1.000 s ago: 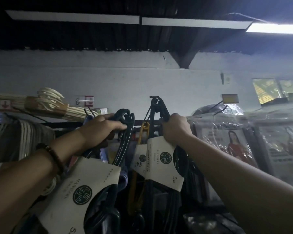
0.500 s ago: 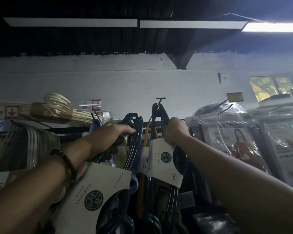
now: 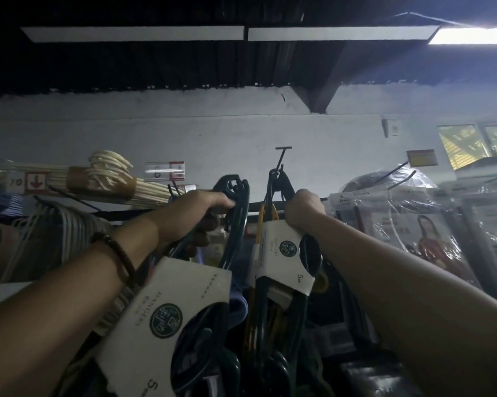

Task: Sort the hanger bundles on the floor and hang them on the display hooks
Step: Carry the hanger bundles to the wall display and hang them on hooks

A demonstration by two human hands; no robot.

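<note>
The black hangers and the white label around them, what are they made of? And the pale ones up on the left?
Black hangers: probably plastic, smooth, slightly shiny, with moulded curly hooks.
White label: looks like matte card, flat and printed, folded around the bundle.
Pale hangers: cream-coloured; could be wood or plastic, too dim to tell.

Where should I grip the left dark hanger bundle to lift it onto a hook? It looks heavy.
Grip the dark hanger bundle just below its clustered hook tops, from the left, as the left hand does; the cardboard sleeve below looks too flimsy.
</note>
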